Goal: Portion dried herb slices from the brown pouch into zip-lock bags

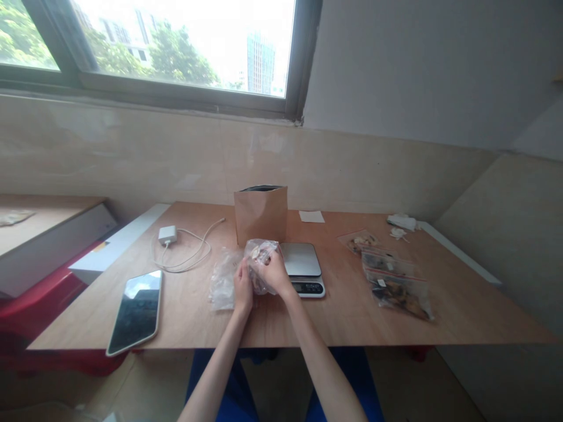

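A clear plastic bag (259, 249) is held up over the table between my two hands. My left hand (243, 284) is closed on its left side, and my right hand (273, 271) grips it on the right with the fingers near its top. Something small and pale shows inside, too unclear to name. Left of my left hand lies a crumpled heap of clear plastic bags (223, 284). Just behind the bag stands a brown paper pouch (261, 214), upright with its top open. A kitchen scale (303, 262) sits right beside my right hand, partly covered by it.
On the left lie a tablet (135, 310) and a white charger (167, 235) with its cable. Several zip bags of dried pieces (398, 293) lie on the right. A white card (312, 217) and crumpled white plastic (402, 222) are near the back. A wall runs behind the table (343, 322).
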The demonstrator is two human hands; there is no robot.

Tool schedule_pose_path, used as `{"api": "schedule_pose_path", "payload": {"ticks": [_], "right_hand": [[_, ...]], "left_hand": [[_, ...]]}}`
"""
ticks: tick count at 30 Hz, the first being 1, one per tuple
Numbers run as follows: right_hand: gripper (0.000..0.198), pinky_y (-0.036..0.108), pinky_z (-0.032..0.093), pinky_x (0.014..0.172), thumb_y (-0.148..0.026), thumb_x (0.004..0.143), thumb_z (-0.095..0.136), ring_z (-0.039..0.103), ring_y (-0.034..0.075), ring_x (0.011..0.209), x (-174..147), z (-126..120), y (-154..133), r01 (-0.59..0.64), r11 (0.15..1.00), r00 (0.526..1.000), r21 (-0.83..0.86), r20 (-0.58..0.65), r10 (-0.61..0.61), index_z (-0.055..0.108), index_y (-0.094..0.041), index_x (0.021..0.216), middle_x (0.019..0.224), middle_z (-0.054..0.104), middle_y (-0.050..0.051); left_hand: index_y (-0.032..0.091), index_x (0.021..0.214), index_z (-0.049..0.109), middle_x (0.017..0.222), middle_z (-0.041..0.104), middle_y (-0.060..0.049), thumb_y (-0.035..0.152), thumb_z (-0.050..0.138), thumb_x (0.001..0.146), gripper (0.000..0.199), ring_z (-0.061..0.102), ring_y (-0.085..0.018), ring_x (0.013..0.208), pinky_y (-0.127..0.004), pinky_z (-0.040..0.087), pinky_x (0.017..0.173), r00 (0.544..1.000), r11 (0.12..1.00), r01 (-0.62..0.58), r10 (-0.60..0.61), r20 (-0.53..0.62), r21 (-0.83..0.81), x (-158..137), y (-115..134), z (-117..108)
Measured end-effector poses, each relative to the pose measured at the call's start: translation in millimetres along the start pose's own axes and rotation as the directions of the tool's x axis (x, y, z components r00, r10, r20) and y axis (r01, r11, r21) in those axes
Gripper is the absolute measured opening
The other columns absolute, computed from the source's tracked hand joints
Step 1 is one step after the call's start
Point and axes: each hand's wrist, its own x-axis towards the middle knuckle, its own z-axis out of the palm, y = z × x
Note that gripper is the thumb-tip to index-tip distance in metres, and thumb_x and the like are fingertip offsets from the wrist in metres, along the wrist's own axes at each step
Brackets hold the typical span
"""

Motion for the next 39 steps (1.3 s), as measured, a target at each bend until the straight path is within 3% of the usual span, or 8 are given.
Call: {"api": "schedule_pose_path", "payload": {"ticks": [3,15,21,26,30,33,36,39], "right_hand": [[0.014,0.028,0.042,0.087,-0.021,0.072,0.054,0.055,0.017,0.093,0,-1,-3,0.077,0.997,0.994,0.012,-0.081,-0.075,0.056,-0.019,0.086,0.094,0.059,0.003],[0.021,0.025,0.045,0.072,-0.031,0.072,0.058,0.058,0.015,0.076,-4,-11,-15,-0.052,0.988,0.986,0.148,0.162,0.027,0.056,-0.018,0.088,0.082,0.062,0.001],[0.025,0.023,0.045,0.069,-0.035,0.069,0.062,0.055,0.013,0.073,7,-18,-32,0.054,0.942,0.998,0.33,-0.028,-0.047,0.056,-0.017,0.085,0.078,0.06,0.0],[0.029,0.023,0.047,0.064,-0.04,0.07,0.062,0.055,0.013,0.072,37,-21,-46,0.137,0.888,0.987,0.439,-0.141,-0.083,0.055,-0.018,0.089,0.081,0.059,0.0],[0.023,0.024,0.045,0.07,-0.037,0.075,0.058,0.055,0.013,0.074,76,-34,-70,0.342,0.918,0.912,0.202,-0.307,-0.272,0.054,-0.018,0.088,0.079,0.058,0.0],[0.02,0.024,0.043,0.072,-0.034,0.081,0.053,0.055,0.014,0.079,110,-45,-90,0.464,0.885,0.83,-0.027,-0.336,-0.445,0.052,-0.019,0.093,0.084,0.058,0.002],[0.013,0.026,0.042,0.078,-0.026,0.083,0.05,0.054,0.015,0.086,143,-50,-97,0.534,0.806,0.754,-0.257,-0.287,-0.591,0.051,-0.017,0.093,0.091,0.057,0.005],[0.008,0.029,0.04,0.081,-0.019,0.084,0.047,0.052,0.018,0.088,162,-50,-90,0.519,0.739,0.773,-0.429,-0.133,-0.62,0.051,-0.016,0.09,0.092,0.056,0.008]], "left_hand": [[0.014,0.089,0.063,0.085,0.068,-0.006,0.048,0.047,0.078,0.039,0.062,-0.018,0.08,-0.03,0.048,0.076,0.999,0.999,0.029,-0.029,-0.018,-0.046,2,-1,-1],[0.016,0.093,0.061,0.089,0.067,-0.005,0.044,0.046,0.08,0.035,0.064,-0.016,0.082,-0.028,0.049,0.076,0.97,0.955,0.086,-0.146,-0.194,-0.285,11,-6,-4],[0.015,0.094,0.06,0.068,0.066,-0.003,0.042,0.043,0.083,0.034,0.063,-0.014,0.061,-0.025,0.049,0.061,0.972,0.931,0.125,-0.184,-0.146,-0.342,4,8,0],[0.015,0.097,0.061,0.069,0.067,-0.004,0.039,0.043,0.083,0.033,0.064,-0.015,0.064,-0.025,0.049,0.063,0.963,0.91,0.158,-0.227,-0.144,-0.383,5,10,0],[0.016,0.096,0.063,0.072,0.067,-0.004,0.037,0.044,0.082,0.031,0.064,-0.016,0.067,-0.028,0.049,0.066,0.955,0.897,0.173,-0.254,-0.154,-0.406,7,6,-2],[0.015,0.094,0.063,0.071,0.066,-0.004,0.036,0.042,0.082,0.032,0.064,-0.016,0.066,-0.028,0.049,0.067,0.949,0.893,0.186,-0.271,-0.159,-0.41,10,4,-2],[0.014,0.094,0.063,0.071,0.067,-0.004,0.035,0.041,0.082,0.033,0.064,-0.016,0.068,-0.028,0.049,0.068,0.951,0.891,0.182,-0.267,-0.155,-0.417,12,2,-3],[0.014,0.093,0.063,0.07,0.066,-0.004,0.036,0.041,0.082,0.033,0.064,-0.016,0.067,-0.028,0.049,0.067,0.952,0.89,0.178,-0.263,-0.155,-0.419,13,1,-4]]}}
